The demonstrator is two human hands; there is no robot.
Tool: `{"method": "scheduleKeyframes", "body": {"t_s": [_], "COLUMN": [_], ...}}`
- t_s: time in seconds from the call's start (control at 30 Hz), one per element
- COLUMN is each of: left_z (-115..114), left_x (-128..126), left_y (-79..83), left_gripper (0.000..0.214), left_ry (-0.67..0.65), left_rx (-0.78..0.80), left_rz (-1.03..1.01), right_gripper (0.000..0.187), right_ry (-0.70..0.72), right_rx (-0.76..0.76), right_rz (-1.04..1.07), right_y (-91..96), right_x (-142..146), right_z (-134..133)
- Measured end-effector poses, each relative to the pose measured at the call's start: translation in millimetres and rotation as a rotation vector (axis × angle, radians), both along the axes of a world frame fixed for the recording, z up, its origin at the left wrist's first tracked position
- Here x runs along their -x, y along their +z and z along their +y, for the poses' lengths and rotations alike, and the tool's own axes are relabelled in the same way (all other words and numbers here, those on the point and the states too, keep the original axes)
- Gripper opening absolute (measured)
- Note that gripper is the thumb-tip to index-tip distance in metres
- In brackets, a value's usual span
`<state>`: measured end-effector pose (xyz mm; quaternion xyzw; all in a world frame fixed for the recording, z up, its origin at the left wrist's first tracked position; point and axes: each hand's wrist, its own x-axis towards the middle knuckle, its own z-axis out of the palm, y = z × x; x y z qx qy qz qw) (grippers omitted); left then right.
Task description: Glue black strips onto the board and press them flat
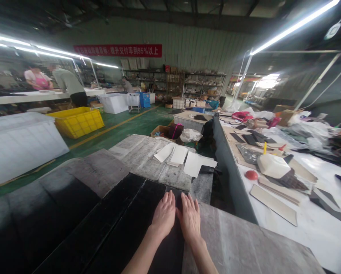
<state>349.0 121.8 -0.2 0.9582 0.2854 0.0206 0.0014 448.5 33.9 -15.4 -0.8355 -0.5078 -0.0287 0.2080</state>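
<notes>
Two hands, both palm down, fingers straight, gripping nothing: left hand (164, 214) on the black sheet (127, 230), right hand (190, 217) at its right edge. The sheet lies on the grey tabletop (233, 239). We'd call it light, bendy, maybe slick given the sheen, not fragile. We'd take that edge two-handed, grips spread, to avoid creasing.

From the person's head, one wide camera faces forward and down, behind and above the left hand (164, 214) and right hand (190, 219) on the near black sheet (127, 232), its view reaching past the white table (290, 245) at right to the far wall (187, 42).
</notes>
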Motion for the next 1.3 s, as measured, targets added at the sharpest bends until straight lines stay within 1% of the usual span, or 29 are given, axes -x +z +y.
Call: {"method": "scheduleKeyframes", "body": {"t_s": [0.13,0.27,0.37,0.53,0.63,0.7,0.9,1.03,1.13,1.23,1.3], "left_z": [3,2,0,-2,-3,-3,-2,-2,-3,-2,-1], "left_x": [0,2,3,3,2,3,4,6,7,7,5], "left_y": [-2.0,-4.9,-7.6,-10.3,-8.6,-7.0,-5.6,-5.8,-6.6,-7.4,-5.2], "left_gripper": [0.054,0.054,0.056,0.062,0.062,0.062,0.063,0.063,0.062,0.061,0.06], "left_ry": [-0.007,-0.008,-0.008,0.012,0.004,0.0,0.002,-0.012,-0.018,-0.011,0.0], "left_rx": [0.005,0.002,0.001,0.0,-0.001,-0.004,-0.007,-0.002,-0.015,-0.045,-0.064], "left_rz": [-0.005,-0.015,-0.023,-0.028,-0.027,-0.023,-0.015,-0.022,-0.035,-0.045,-0.043], "right_gripper": [0.045,0.046,0.038,0.024,0.013,0.01,0.011,0.013,0.011,0.017,0.018], "right_ry": [-0.038,-0.067,-0.071,-0.084,-0.102,-0.134,-0.198,-0.214,-0.204,-0.164,-0.148], "right_rx": [-0.022,-0.072,-0.083,-0.057,-0.092,-0.122,-0.137,-0.162,-0.203,-0.273,-0.299], "right_rz": [-0.08,-0.083,-0.033,0.08,0.108,0.126,0.233,0.245,0.228,0.215,0.218], "right_y": [-9.0,-12.4,-6.7,9.8,13.0,12.3,9.1,6.8,1.3,-5.8,-7.1], "right_x": [-2,-5,-13,-26,-27,-26,-29,-28,-26,-26,-26], "right_z": [-5,-6,-6,-7,-7,-6,-1,-2,-3,-3,-2]}}
